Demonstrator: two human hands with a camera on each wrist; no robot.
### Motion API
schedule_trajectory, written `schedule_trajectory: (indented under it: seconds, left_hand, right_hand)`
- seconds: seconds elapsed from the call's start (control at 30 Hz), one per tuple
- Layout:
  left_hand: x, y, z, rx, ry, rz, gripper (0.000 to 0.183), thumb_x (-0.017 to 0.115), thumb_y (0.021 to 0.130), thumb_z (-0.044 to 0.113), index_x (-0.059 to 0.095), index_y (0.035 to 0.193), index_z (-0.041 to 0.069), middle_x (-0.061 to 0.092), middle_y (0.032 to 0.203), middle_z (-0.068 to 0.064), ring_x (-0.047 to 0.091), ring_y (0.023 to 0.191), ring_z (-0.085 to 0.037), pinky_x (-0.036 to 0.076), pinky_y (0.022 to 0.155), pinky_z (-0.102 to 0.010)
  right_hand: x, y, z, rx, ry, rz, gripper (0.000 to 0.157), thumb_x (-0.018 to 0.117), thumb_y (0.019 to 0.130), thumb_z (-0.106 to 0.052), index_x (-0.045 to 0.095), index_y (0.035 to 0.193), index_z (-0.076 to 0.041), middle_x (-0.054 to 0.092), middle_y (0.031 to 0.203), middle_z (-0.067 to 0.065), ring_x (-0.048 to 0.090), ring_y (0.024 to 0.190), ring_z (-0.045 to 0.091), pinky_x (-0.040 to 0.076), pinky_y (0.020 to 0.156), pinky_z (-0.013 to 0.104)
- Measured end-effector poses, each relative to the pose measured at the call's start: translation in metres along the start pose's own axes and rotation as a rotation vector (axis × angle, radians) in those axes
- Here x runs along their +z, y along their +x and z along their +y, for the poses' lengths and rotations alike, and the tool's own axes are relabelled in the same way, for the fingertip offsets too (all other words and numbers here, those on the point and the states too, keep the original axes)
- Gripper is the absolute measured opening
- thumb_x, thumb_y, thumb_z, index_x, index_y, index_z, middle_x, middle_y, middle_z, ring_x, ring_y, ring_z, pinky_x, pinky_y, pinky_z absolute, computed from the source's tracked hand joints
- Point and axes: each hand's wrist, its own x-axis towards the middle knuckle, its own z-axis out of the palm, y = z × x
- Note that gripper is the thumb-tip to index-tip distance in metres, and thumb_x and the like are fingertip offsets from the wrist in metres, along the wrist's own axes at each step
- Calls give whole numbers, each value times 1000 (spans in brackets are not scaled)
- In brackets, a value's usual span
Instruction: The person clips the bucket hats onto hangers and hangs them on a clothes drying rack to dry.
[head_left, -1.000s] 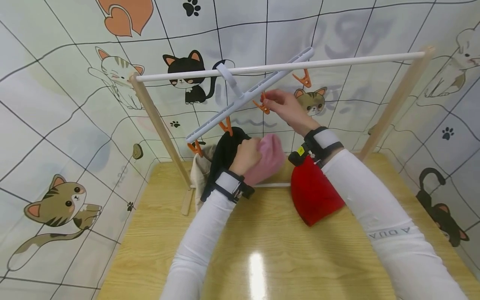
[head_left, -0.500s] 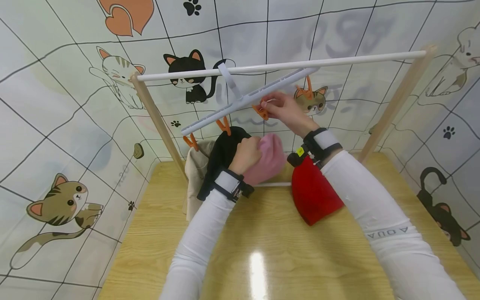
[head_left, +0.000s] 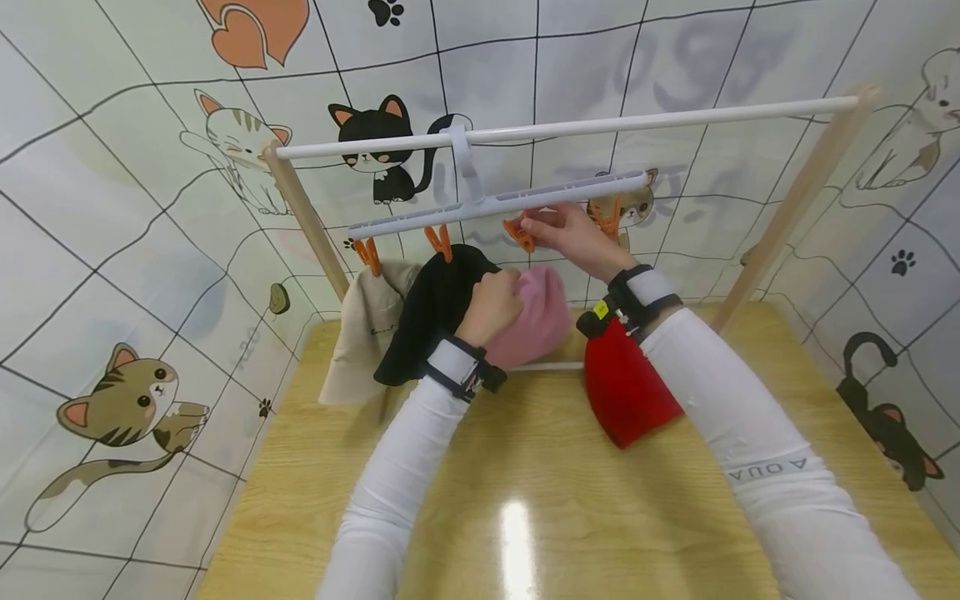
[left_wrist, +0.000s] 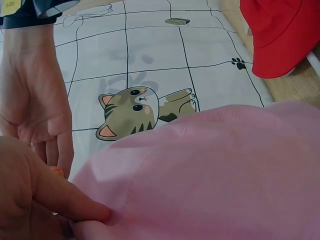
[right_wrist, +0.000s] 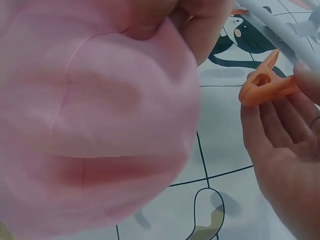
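My left hand (head_left: 492, 308) pinches the edge of a pink hat (head_left: 536, 321), whose cloth fills much of the left wrist view. With my right hand (head_left: 573, 237) I hold an orange clip (right_wrist: 265, 82) between thumb and fingers; it hangs under a pale hanger bar (head_left: 495, 205). Two more orange clips on the bar's left half grip a beige hat (head_left: 367, 325) and a black bucket hat (head_left: 442, 312). Near the bar's right end dangles another orange clip (head_left: 609, 218). The pink hat stays below and left of the clip in my right hand.
The hanger's hook (head_left: 463, 158) sits over a white rail (head_left: 660, 123) between wooden posts (head_left: 795, 208). A red hat (head_left: 626, 387) lies at the right, partly behind my right arm. Below is a wooden table (head_left: 465, 500), with a cat-printed backdrop behind.
The hanger bar has swung nearly level: its left end rose and its right end dropped. The beige and black hats shifted left. My right hand lowered slightly with its clip; my left stays put.
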Motion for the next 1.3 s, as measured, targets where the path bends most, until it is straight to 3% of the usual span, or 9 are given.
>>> schedule_trajectory:
  seconds: [0.33, 0.6, 0.83, 1.1, 1.3]
  left_hand:
    - [-6, -2, 6, -17, -34, -9, 15, 56, 88, -1, 65, 100, 0, 62, 82, -12, 58, 73, -28, 47, 68, -38]
    - [-8, -1, 6, 9, -20, -2, 19, 55, 87, -1, 66, 103, -1, 63, 85, -12, 59, 75, -27, 47, 69, -40]
    - [-10, 0, 8, 6, -27, -10, 20, 55, 88, -1, 66, 104, 0, 65, 85, -13, 61, 76, -28, 49, 70, -40]
    - [-13, 0, 7, 21, -26, -11, 27, 53, 86, -3, 67, 109, 0, 65, 85, -14, 61, 77, -29, 47, 67, -41]
    - [-12, 1, 6, 16, -51, -2, 26, 52, 87, -3, 66, 108, 0, 64, 84, -13, 59, 75, -27, 46, 66, -39]
  right_hand:
    - [-5, -1, 7, -34, 76, -76, 40, 56, 97, -8, 46, 136, -10, 56, 128, 14, 52, 121, 28, 39, 102, 44]
    - [-9, 1, 13, -79, 374, -164, 33, 48, 97, 5, 55, 124, -12, 59, 112, 11, 52, 116, 26, 37, 104, 39]
    - [-4, 2, 16, -103, 541, -166, 34, 39, 96, 15, 63, 103, -7, 64, 96, 6, 54, 97, 21, 40, 97, 32]
    - [-5, 2, 17, -105, 563, -161, 32, 41, 95, 15, 65, 93, -6, 67, 105, 8, 51, 105, 26, 39, 100, 33]
    - [-3, 2, 17, -65, 577, -106, 31, 43, 94, 15, 67, 93, -5, 68, 93, 6, 55, 96, 21, 41, 96, 31]
